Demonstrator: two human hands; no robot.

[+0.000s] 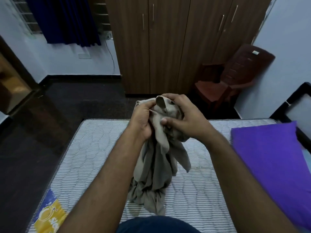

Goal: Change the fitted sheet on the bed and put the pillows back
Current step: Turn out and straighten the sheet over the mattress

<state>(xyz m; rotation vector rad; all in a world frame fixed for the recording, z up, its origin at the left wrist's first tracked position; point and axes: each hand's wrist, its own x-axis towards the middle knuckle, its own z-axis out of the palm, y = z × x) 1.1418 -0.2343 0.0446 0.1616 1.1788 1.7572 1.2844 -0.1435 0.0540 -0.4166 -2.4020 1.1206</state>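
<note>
A bunched grey-beige fitted sheet [156, 167] hangs in front of me, its lower folds resting on the bare striped quilted mattress [94, 148]. My left hand [143, 120] grips the sheet's upper left part. My right hand [183, 118] holds the top of the bundle from the right, fingers curled over it and thumb pressed on the fabric. A purple pillow [272, 158] lies on the right side of the bed.
A brown wooden wardrobe [168, 47] stands beyond the bed's far edge. A dark red plastic chair [232, 81] sits in the right corner. Dark floor [42, 132] runs along the left. A black bed frame rail [294, 98] shows at the right.
</note>
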